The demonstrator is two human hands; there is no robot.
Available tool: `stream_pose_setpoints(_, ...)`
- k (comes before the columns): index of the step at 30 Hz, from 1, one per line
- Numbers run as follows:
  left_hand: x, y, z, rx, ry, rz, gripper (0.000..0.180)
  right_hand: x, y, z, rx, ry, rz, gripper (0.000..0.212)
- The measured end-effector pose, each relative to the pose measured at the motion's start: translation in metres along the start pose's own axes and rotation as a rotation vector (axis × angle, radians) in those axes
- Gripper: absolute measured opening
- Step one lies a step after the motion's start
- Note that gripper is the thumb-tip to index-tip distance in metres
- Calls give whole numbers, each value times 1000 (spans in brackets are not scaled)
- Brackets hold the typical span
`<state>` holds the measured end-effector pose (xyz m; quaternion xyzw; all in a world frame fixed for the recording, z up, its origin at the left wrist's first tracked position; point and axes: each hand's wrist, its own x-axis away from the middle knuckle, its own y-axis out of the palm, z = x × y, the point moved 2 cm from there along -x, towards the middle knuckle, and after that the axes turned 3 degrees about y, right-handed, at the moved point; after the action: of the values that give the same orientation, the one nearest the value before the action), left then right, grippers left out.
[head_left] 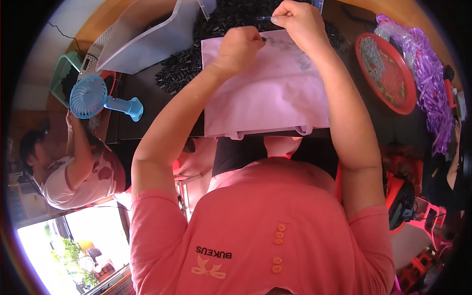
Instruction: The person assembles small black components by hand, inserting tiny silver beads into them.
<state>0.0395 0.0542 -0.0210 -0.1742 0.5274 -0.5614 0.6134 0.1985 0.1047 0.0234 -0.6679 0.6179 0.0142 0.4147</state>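
Note:
My left hand (pixel 240 49) is closed above the upper part of a pale pink cloth bag (pixel 265 108) lying flat on the dark table. A small black piece (pixel 264 39) shows at its fingertips, its kind too small to tell. Farther back and to the right, my right hand (pixel 301 23) pinches a thin bluish stick-like piece (pixel 264 18). Past both hands spreads a heap of short black tube-like pieces (pixel 179 71). Tiny silvery bits (pixel 302 61) lie on the cloth below my right hand.
A clear plastic bin (pixel 142 49) leans at the back left, near a blue handheld fan (pixel 88 97). On the right are a red tray (pixel 410 93) with silvery small parts and a bundle of purple ribbons (pixel 427 83). A co-worker (pixel 83 174) sits at the left.

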Motion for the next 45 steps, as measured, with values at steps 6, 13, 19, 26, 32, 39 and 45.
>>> stream_pose_setpoints(6,6,-30,8,1209,-651,-134,15,10,5,-4,-769,-345,-357,8)
stream_pose_setpoints(13,16,-21,-2,1444,-658,-84,18,13,14,-13,-415,90,-496,9)
stream_pose_setpoints(19,24,-27,-2,1326,-647,32,18,13,7,-16,-374,79,-507,9)
stream_pose_setpoints(26,21,-37,1,974,-548,-31,13,9,5,-18,-457,162,-393,5)
stream_pose_setpoints(32,18,-55,-25,563,-350,125,14,10,5,-22,-446,174,-350,6)
stream_pose_setpoints(39,25,-40,-19,-55,-50,-199,23,12,8,-16,-390,190,-395,6)
stream_pose_setpoints(45,17,-46,-9,503,-272,-28,14,13,9,-12,-391,171,-419,11)
